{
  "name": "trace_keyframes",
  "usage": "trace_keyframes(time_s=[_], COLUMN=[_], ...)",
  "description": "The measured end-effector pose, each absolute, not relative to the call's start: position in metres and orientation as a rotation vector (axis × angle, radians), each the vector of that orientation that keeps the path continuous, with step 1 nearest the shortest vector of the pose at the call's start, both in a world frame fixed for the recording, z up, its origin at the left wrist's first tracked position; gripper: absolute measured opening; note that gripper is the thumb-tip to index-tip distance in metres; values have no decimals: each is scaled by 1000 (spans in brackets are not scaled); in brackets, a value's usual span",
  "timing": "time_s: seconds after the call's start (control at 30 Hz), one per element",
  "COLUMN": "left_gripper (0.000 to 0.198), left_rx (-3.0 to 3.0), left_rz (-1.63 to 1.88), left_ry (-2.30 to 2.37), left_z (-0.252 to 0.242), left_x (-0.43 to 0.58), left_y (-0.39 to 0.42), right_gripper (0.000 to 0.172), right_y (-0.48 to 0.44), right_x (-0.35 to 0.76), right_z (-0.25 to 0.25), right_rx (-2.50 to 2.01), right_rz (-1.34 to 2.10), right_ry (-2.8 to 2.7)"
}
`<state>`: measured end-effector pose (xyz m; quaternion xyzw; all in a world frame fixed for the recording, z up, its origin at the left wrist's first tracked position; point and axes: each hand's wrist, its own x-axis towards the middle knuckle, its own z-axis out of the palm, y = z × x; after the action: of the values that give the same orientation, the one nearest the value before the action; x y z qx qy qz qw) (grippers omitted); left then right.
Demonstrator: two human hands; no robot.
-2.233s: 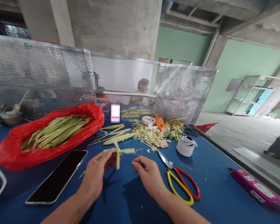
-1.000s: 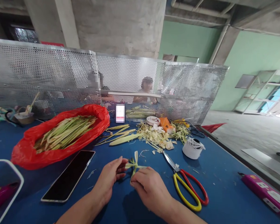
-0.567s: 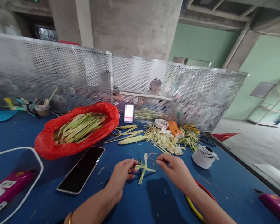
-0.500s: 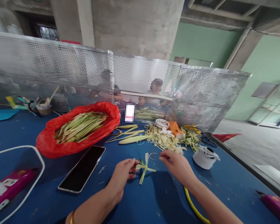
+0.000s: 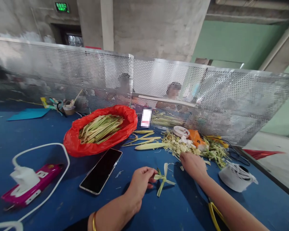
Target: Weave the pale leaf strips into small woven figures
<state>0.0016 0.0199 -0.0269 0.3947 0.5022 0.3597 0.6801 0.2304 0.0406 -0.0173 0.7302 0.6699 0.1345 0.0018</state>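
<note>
I look from the head camera, above and behind the left hand [image 5: 140,183] and the right hand [image 5: 194,165]. It faces forward and downward, near to them.

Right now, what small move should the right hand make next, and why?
Perhaps it should pinch a strip from the scrap pile: the right hand is at the pile's near edge, while the left hand holds the leaf cross by one arm. The right fingertips are hidden, so I can't tell whether they hold something.
</note>
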Motion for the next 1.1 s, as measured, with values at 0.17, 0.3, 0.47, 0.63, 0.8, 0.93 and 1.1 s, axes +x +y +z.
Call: trace_keyframes(time_s=[0.17, 0.3, 0.47, 0.63, 0.8, 0.93, 1.1], left_gripper=[24, 22, 14, 13, 14, 13, 13], left_rx=[878, 835, 797, 785, 779, 775, 804], left_rz=[831, 835, 828, 817, 838, 849, 839], left_ry=[1136, 1126, 1099, 1113, 1087, 1083, 1095], left_z=[-33, -35, -37, -42, -47, -47, -45], left_x=[6, 7, 7, 10, 12, 12, 13], left_y=[21, 23, 25, 25, 24, 23, 22], right_gripper=[25, 22, 29, 32, 34, 33, 22], right_y=[79, 130, 184, 207, 208, 200, 184], right_x=[199, 163, 131, 119, 121, 132, 144], right_z=[1, 6, 2, -4, -10, -2, 9], right_rx=[2131, 1938, 1698, 1552, 1507, 1526, 1472], right_rz=[462, 489, 517, 530, 533, 567, 528], right_ry=[2330, 2435, 2474, 2473, 2456, 2467, 2548])
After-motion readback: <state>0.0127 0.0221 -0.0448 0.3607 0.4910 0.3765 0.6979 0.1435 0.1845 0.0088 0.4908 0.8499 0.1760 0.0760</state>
